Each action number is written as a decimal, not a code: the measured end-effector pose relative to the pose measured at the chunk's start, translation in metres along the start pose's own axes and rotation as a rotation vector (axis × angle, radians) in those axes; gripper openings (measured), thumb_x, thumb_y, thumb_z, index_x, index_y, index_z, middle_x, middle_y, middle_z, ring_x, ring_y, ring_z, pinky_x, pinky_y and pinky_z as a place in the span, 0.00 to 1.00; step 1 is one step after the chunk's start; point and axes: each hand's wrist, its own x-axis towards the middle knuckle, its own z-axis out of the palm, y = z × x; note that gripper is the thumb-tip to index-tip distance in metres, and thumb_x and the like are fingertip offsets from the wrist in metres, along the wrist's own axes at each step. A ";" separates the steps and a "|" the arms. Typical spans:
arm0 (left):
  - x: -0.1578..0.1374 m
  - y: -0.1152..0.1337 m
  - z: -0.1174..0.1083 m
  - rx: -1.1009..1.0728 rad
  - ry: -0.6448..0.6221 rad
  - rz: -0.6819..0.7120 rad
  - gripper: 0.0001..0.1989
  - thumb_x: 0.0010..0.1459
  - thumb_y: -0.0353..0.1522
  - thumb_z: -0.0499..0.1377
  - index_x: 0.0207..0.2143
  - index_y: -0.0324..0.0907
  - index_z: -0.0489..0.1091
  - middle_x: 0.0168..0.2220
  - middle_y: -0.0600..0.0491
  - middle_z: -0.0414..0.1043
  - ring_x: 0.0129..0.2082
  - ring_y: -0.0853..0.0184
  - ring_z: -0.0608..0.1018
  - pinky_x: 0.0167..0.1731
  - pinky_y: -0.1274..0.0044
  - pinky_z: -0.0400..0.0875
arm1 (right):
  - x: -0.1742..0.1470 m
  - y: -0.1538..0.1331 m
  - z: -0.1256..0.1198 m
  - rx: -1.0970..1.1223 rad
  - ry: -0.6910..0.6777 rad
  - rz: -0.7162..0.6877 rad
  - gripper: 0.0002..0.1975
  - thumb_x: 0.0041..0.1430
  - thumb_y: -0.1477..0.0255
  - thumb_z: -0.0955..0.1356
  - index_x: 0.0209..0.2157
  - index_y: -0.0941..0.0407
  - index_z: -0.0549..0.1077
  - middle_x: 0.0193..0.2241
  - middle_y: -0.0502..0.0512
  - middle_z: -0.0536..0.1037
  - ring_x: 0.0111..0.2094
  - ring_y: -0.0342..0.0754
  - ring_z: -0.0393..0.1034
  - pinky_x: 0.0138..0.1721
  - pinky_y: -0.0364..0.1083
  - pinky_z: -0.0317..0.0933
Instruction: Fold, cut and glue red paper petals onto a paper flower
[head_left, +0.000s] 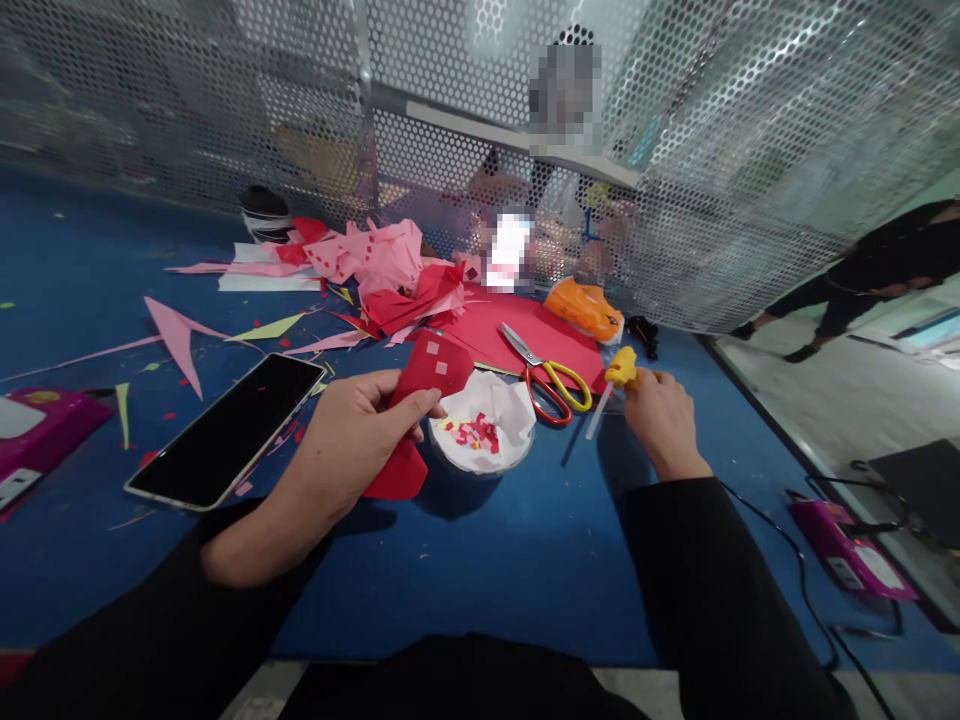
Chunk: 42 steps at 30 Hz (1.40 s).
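My left hand [367, 435] grips a piece of red paper [439, 365], thumb on top, with small pink squares on it. Just right of it stands a small bowl [480, 468] lined with white paper [514, 405], holding red, pink and yellow paper bits [480, 432]. At the right, the fingers of my right hand [664, 420] are closed on a crumpled-looking yellow object [621, 368] with a whitish translucent stick pointing down; its kind is unclear. Scissors [544, 375] with a red and a yellow handle lie between the bowl and my right hand, blades partly apart.
Red sheets [487, 330], pink scraps [382, 260] and an orange packet [585, 310] lie toward the perforated metal screen [450, 160]. A dark-screened phone [229, 430] is at the left. Purple power strips [855, 550] and cables edge the blue table [480, 590]. A person [885, 260] is at far right.
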 end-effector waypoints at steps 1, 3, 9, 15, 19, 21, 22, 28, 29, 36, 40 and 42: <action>0.000 0.000 0.000 -0.002 -0.005 0.004 0.13 0.51 0.42 0.67 0.28 0.42 0.79 0.19 0.56 0.69 0.16 0.73 0.68 0.15 0.82 0.62 | -0.001 0.000 -0.001 0.000 -0.003 -0.003 0.16 0.64 0.73 0.60 0.47 0.63 0.74 0.44 0.73 0.77 0.39 0.59 0.69 0.35 0.51 0.53; 0.000 0.000 0.000 -0.005 -0.015 0.012 0.13 0.51 0.43 0.67 0.27 0.42 0.78 0.19 0.56 0.69 0.16 0.73 0.68 0.15 0.82 0.62 | -0.002 0.000 -0.003 0.002 -0.005 -0.009 0.16 0.63 0.74 0.60 0.47 0.63 0.74 0.46 0.73 0.77 0.39 0.58 0.70 0.35 0.51 0.54; 0.001 0.001 0.002 -0.010 0.010 0.014 0.12 0.51 0.41 0.66 0.27 0.41 0.79 0.18 0.56 0.68 0.16 0.73 0.67 0.15 0.81 0.61 | -0.007 -0.010 -0.029 0.045 0.163 -0.030 0.18 0.59 0.78 0.63 0.50 0.65 0.74 0.51 0.77 0.75 0.46 0.62 0.71 0.43 0.55 0.59; -0.001 0.004 0.002 -0.001 0.042 0.015 0.11 0.52 0.40 0.66 0.26 0.41 0.79 0.18 0.56 0.68 0.16 0.72 0.67 0.15 0.80 0.60 | -0.029 -0.082 -0.084 0.514 0.378 -0.514 0.09 0.65 0.72 0.66 0.42 0.54 0.78 0.38 0.58 0.82 0.41 0.53 0.74 0.46 0.53 0.61; -0.001 0.004 0.002 0.013 0.057 0.028 0.10 0.52 0.39 0.65 0.27 0.42 0.79 0.18 0.57 0.69 0.16 0.73 0.65 0.15 0.81 0.58 | -0.040 -0.132 -0.098 0.482 0.048 -0.830 0.09 0.65 0.75 0.67 0.35 0.55 0.79 0.32 0.54 0.81 0.35 0.48 0.74 0.38 0.48 0.58; -0.001 0.004 0.002 0.012 0.057 0.035 0.09 0.52 0.39 0.65 0.27 0.42 0.79 0.18 0.57 0.69 0.16 0.73 0.65 0.15 0.81 0.58 | -0.038 -0.146 -0.097 0.373 -0.092 -0.896 0.08 0.62 0.78 0.68 0.31 0.56 0.80 0.31 0.55 0.81 0.33 0.48 0.73 0.34 0.48 0.55; -0.001 0.004 0.002 0.008 0.056 0.036 0.09 0.52 0.38 0.65 0.26 0.42 0.79 0.18 0.57 0.68 0.16 0.73 0.65 0.16 0.80 0.58 | -0.036 -0.151 -0.095 0.323 -0.152 -0.916 0.08 0.61 0.78 0.69 0.30 0.57 0.81 0.30 0.55 0.81 0.32 0.48 0.72 0.32 0.48 0.53; -0.001 0.003 0.001 -0.020 0.048 0.046 0.09 0.52 0.38 0.65 0.26 0.42 0.79 0.17 0.56 0.68 0.16 0.71 0.67 0.16 0.79 0.60 | -0.030 -0.164 -0.090 0.217 -0.287 -0.940 0.05 0.57 0.77 0.71 0.30 0.58 0.82 0.27 0.56 0.80 0.30 0.47 0.70 0.29 0.47 0.50; -0.001 0.003 0.001 -0.020 0.046 0.047 0.09 0.52 0.38 0.65 0.26 0.43 0.79 0.17 0.56 0.68 0.17 0.72 0.67 0.16 0.79 0.60 | -0.031 -0.164 -0.090 0.215 -0.287 -0.939 0.06 0.57 0.77 0.71 0.29 0.58 0.82 0.27 0.56 0.80 0.30 0.48 0.71 0.29 0.47 0.50; -0.001 0.003 0.001 -0.004 0.042 0.047 0.09 0.54 0.38 0.65 0.26 0.42 0.79 0.17 0.57 0.69 0.16 0.73 0.66 0.15 0.81 0.59 | -0.035 -0.166 -0.091 0.161 -0.316 -0.923 0.07 0.59 0.77 0.70 0.30 0.58 0.82 0.29 0.58 0.81 0.32 0.49 0.72 0.30 0.47 0.50; -0.001 0.003 0.001 0.008 0.045 0.069 0.09 0.54 0.37 0.64 0.26 0.42 0.79 0.18 0.57 0.69 0.16 0.74 0.66 0.15 0.82 0.59 | -0.035 -0.164 -0.089 0.167 -0.341 -0.918 0.09 0.61 0.76 0.68 0.31 0.59 0.82 0.29 0.60 0.82 0.32 0.50 0.72 0.30 0.48 0.50; -0.001 0.003 0.001 0.014 0.043 0.073 0.09 0.54 0.37 0.65 0.26 0.42 0.79 0.18 0.57 0.70 0.17 0.73 0.67 0.15 0.82 0.59 | -0.035 -0.162 -0.086 0.200 -0.356 -0.906 0.09 0.60 0.78 0.67 0.32 0.59 0.82 0.31 0.61 0.82 0.33 0.51 0.73 0.31 0.48 0.51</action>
